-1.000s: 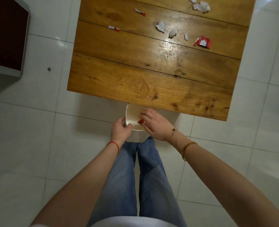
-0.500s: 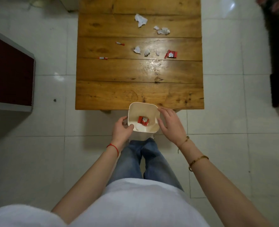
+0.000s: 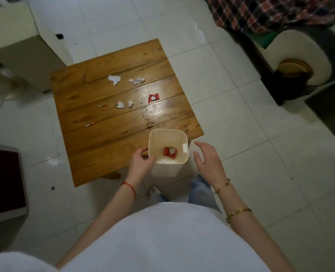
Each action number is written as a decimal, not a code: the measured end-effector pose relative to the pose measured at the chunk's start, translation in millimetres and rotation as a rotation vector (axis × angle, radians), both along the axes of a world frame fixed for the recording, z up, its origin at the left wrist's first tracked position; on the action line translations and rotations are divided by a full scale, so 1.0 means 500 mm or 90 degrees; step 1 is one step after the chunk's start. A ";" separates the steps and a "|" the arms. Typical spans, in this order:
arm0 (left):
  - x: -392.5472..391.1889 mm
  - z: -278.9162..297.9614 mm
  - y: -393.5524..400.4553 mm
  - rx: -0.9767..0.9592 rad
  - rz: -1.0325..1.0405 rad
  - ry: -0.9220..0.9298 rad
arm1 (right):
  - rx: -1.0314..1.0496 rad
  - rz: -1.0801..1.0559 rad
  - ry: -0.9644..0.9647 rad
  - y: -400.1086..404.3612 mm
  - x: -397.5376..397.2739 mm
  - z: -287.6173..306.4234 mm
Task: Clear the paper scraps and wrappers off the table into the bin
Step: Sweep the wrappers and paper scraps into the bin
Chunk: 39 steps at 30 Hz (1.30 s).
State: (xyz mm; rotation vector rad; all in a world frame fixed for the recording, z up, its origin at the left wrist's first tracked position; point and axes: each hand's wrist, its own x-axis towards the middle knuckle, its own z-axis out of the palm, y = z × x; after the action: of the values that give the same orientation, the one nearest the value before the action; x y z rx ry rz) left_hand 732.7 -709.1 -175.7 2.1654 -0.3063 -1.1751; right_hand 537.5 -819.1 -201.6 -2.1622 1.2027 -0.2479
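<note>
A small white bin (image 3: 179,161) is held up at the near right corner of the wooden table (image 3: 103,152), with a red wrapper (image 3: 170,152) inside it. My left hand (image 3: 141,163) grips the bin's left rim. My right hand (image 3: 208,160) hovers just right of the bin, fingers apart, holding nothing. On the table lie a red wrapper (image 3: 154,97), white paper scraps (image 3: 114,79) (image 3: 136,81) (image 3: 120,105) (image 3: 130,104), and two thin red-and-white wrapper strips (image 3: 102,105) (image 3: 89,125).
White tiled floor surrounds the low table. A beige cabinet (image 3: 15,48) stands at the far left, a dark red panel (image 3: 3,181) at the near left. A sofa arm (image 3: 296,55) with plaid cloth (image 3: 270,10) is at the far right.
The view has pulled back and risen, and the bin has come up to the table's near right corner. My right hand has let go of the bin's rim and opened.
</note>
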 end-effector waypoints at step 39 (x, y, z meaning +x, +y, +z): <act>-0.212 0.035 -0.966 -0.054 0.179 0.068 | -0.021 0.134 0.009 -1.079 -0.183 0.080</act>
State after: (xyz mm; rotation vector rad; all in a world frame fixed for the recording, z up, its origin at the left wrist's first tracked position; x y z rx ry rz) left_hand 626.6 -1191.9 -158.1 1.9871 -0.0030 -1.0919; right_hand 446.2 -1358.6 -161.6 -2.3013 0.9736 -0.1631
